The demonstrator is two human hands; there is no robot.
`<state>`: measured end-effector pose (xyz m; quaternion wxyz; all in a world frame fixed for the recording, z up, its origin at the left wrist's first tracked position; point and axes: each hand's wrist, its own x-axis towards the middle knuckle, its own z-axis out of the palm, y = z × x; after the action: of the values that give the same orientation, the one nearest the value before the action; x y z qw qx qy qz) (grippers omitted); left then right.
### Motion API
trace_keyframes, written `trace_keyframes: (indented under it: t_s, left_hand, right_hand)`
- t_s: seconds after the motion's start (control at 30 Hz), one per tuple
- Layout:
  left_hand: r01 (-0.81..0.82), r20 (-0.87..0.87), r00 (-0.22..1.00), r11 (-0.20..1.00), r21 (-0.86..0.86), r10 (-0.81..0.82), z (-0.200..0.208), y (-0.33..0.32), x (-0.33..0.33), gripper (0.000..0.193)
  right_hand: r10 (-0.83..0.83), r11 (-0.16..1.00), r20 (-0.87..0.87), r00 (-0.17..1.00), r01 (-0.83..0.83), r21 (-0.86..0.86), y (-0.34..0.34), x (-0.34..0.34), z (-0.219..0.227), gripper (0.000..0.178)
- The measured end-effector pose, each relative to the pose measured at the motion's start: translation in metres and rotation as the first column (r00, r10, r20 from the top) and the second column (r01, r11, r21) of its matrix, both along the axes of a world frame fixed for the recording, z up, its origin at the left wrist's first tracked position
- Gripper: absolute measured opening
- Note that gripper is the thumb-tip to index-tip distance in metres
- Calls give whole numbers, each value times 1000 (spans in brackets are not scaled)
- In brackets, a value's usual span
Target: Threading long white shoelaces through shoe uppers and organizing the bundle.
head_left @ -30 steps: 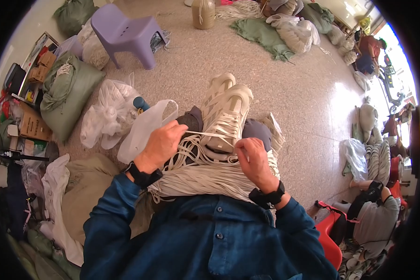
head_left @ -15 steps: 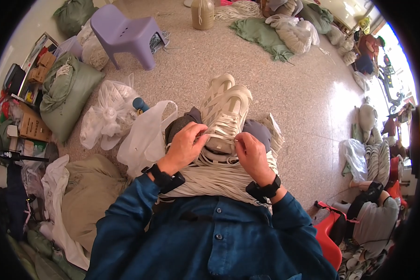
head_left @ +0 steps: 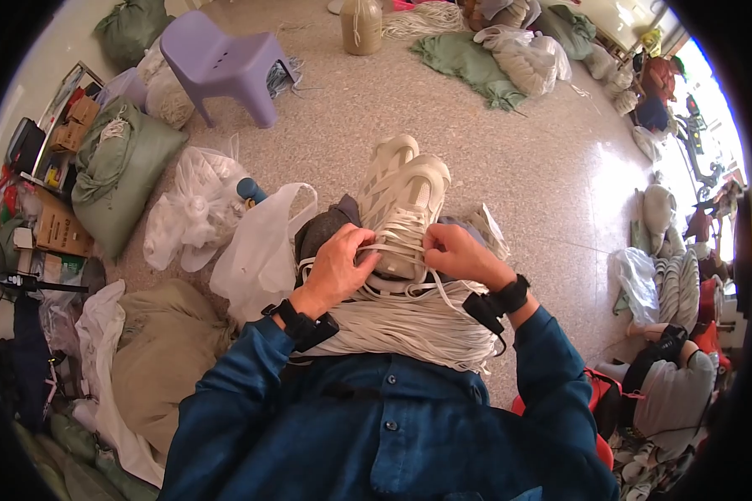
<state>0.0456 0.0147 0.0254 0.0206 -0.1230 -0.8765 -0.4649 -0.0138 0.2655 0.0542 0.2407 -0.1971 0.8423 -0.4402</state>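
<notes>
A pair of beige sneakers sits toe-away in front of me, above a thick bundle of off-white shoelaces across my lap. My left hand is at the left of the nearer shoe's opening, thumb and fingers pinched on a shoelace. On the other side of the lacing, my right hand has its fingers curled closed on the lace too. A loose lace end hangs below the right hand. The farther shoe is partly hidden behind the nearer one.
White plastic bags and a green sack lie to the left, near a purple chair. A red chair is at my lower right, beside another person. A brown jug stands far ahead.
My right hand has shifted slightly right, its forearm swinging outward. The lace now stretches across the shoe between the hands, and a loose end shows below the right hand.
</notes>
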Motion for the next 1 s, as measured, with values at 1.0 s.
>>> trace_keyframes:
  t_s: [1.0]
  left_hand:
    - [-17,-136,991,965,-261,-19,24,-133,-28,11]
  right_hand:
    - [-260,935,168,951,292,-203,55,88,27,15]
